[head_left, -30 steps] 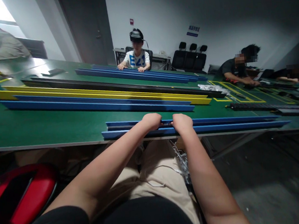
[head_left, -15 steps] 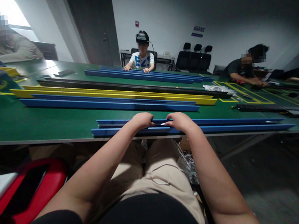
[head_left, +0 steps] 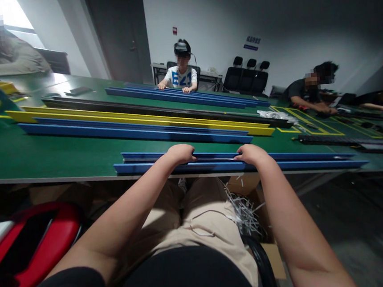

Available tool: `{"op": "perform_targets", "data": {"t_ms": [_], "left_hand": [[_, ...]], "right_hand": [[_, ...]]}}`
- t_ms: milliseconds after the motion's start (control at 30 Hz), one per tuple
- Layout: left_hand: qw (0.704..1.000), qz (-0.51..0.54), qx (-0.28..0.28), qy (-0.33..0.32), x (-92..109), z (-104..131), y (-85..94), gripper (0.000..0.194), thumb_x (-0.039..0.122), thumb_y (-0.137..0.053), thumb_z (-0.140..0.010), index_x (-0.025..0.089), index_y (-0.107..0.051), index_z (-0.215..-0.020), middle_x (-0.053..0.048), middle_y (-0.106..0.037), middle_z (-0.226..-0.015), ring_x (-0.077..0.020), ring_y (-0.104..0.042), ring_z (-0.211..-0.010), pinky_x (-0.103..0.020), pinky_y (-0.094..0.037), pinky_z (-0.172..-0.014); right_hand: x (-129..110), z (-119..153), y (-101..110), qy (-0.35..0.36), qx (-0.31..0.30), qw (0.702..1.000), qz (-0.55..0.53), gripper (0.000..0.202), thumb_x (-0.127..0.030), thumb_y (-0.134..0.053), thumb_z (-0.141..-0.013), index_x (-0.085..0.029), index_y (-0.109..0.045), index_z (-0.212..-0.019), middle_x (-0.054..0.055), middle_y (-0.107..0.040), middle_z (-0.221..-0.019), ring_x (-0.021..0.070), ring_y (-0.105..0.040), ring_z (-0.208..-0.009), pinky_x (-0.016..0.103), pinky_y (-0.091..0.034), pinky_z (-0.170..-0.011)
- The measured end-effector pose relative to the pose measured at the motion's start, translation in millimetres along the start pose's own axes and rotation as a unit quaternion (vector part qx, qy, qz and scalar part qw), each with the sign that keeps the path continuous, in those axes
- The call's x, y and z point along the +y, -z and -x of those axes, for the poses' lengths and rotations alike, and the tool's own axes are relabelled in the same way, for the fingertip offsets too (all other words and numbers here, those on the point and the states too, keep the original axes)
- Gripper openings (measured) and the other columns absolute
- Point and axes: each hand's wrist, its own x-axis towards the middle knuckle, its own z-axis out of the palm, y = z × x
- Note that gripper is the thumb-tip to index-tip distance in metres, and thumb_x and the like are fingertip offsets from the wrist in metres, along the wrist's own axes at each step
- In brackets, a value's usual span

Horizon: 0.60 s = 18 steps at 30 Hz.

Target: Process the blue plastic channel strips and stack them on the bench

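Along the near table edge lies a long blue channel-shaped profile (head_left: 300,162), its trough facing up and a thin pale line running inside. My left hand (head_left: 181,154) reaches over the near wall into the trough, fingers curled and closed; whatever they pinch is hidden. Further right, my right hand (head_left: 252,153) is closed in a pinch over the same trough. A narrow white strip (head_left: 235,158) shows at its fingertips, and the pale line spans the space between both hands.
Beyond lie another blue profile (head_left: 126,133), a yellow profile (head_left: 257,129) and a dark profile (head_left: 108,106). Crumpled clear plastic (head_left: 272,115) sits at right. Under the table edge, a cardboard box (head_left: 274,261) holds tangled white strips (head_left: 247,212). A red seat (head_left: 57,235) stands left. Co-workers sit around the table.
My right hand has slid to the right along the trough, away from my left hand, which stays nearly in place. More of the box with white strips shows below.
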Motion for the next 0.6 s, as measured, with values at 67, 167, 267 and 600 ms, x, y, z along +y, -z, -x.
{"op": "perform_targets", "data": {"t_ms": [67,167,267,600], "left_hand": [[1.000,-0.002,0.000,0.002,0,0,0.3,0.042,0.055,-0.056,-0.087,0.022,-0.072,-0.108,-0.012,-0.076,-0.110,-0.0267,-0.071,-0.097,-0.031,-0.054,-0.078],[1.000,-0.001,-0.001,0.003,0,0,0.8,0.044,0.056,-0.056,-0.086,0.022,-0.072,-0.109,-0.012,-0.076,-0.110,-0.0271,-0.071,-0.098,-0.031,-0.054,-0.078],[1.000,0.002,-0.004,0.006,0,0,1.1,0.045,0.056,-0.056,-0.086,0.023,-0.073,-0.111,-0.013,-0.076,-0.110,-0.0278,-0.071,-0.098,-0.032,-0.054,-0.079],[1.000,0.010,-0.002,0.020,4,4,3.7,0.043,0.054,-0.058,-0.085,0.023,-0.073,-0.110,-0.012,-0.076,-0.110,-0.0268,-0.071,-0.097,-0.031,-0.053,-0.081]], "right_hand": [[-5,0,-2,-0.017,-0.001,1.000,0.020,0.042,-0.054,-0.069,-0.083,-0.025,-0.076,-0.112,0.011,-0.075,-0.111,0.0242,-0.069,-0.104,0.030,-0.049,-0.086],[-13,2,-3,-0.033,0.009,0.998,0.046,0.037,-0.051,-0.070,-0.084,-0.023,-0.077,-0.107,0.012,-0.075,-0.111,0.0244,-0.068,-0.106,0.031,-0.049,-0.088],[-20,6,-2,-0.043,0.019,0.997,0.057,0.034,-0.048,-0.069,-0.085,-0.022,-0.077,-0.106,0.014,-0.074,-0.112,0.0260,-0.068,-0.108,0.035,-0.050,-0.089],[-39,14,-2,-0.086,0.040,0.994,0.056,0.032,-0.037,-0.067,-0.086,-0.016,-0.077,-0.109,0.021,-0.072,-0.115,0.0315,-0.069,-0.108,0.042,-0.053,-0.090]]}}
